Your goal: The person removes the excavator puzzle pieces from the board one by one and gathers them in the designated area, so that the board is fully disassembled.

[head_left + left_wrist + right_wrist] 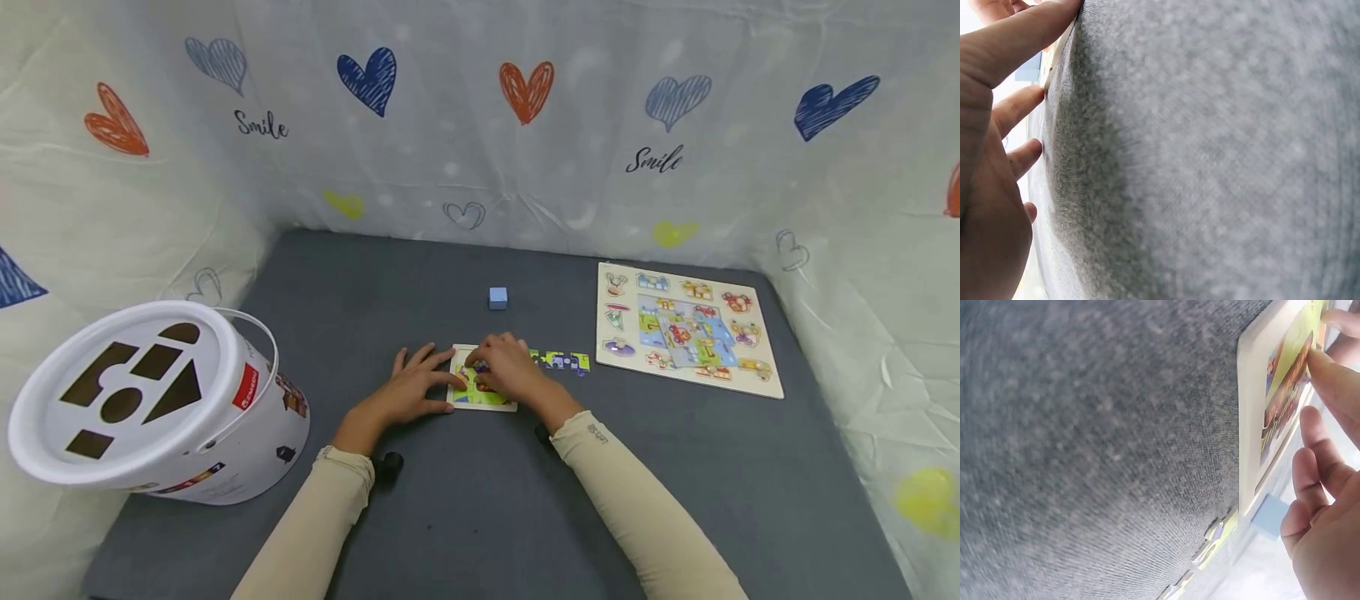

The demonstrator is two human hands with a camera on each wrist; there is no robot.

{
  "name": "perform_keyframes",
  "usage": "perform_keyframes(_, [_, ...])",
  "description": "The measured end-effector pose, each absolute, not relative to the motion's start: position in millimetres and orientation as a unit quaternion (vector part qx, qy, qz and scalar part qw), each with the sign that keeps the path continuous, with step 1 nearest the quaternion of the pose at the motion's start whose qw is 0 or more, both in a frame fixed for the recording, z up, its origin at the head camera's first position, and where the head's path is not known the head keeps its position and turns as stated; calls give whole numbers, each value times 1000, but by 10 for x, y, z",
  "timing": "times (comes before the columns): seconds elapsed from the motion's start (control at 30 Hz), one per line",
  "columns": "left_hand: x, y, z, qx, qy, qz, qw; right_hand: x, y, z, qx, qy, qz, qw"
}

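A small framed jigsaw puzzle (483,407) lies flat on the dark table, its pale border around a green picture with brown and orange parts. My left hand (405,390) is spread at its left side, the thumb by the near corner and one finger reaching over the picture. From above, my right hand (508,367) covers the frame's upper right part, and a fingertip (1319,362) touches the picture in the right wrist view. Its other fingers are bent loosely over the frame. Loose jigsaw pieces (566,361), green and purple, lie just right of this hand.
A blue cube (497,298) sits behind the puzzle. At the right is a wooden picture board (615,321) with several picture cards (693,333) on it. On the left stands a white bucket (255,442) whose lid has shaped holes. A heart-print cloth (450,150) hangs behind.
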State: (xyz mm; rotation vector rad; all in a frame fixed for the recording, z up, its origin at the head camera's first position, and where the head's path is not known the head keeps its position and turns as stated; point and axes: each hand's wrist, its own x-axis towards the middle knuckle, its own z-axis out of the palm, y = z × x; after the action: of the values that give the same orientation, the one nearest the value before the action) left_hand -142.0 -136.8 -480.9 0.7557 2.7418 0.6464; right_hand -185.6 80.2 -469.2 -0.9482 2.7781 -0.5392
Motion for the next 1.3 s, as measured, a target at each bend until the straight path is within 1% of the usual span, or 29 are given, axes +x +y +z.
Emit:
perform_keyframes(0.17, [-1424,-1350,-4822,257,935,218,106,-1852,806,-4686,-317,929,-179,74])
perform_keyframes(0.3, [-1432,-1335,-4820,258,936,215,103,-1833,808,-4706,-316,930,-177,55])
perform_keyframes(0.43, [-1433,-1334,-4816,262,933,220,110,-1812,804,-4726,-318,931,-176,37])
perform_keyframes(0.63, [-1447,-1316,-4813,263,931,223,117,-1788,827,-4733,-312,926,-211,31])
perform_keyframes(0.77, [-1457,-1303,-4810,263,931,222,119,-1784,860,-4730,-295,918,-262,40])
perform_keyframes(1.0, [-1460,-1307,-4806,259,934,217,118,-1828,949,-4683,-267,897,-339,93])
perform_keyframes(1.3, [-1460,-1339,-4819,247,937,218,114,-1934,1361,-4537,-252,905,-322,117])
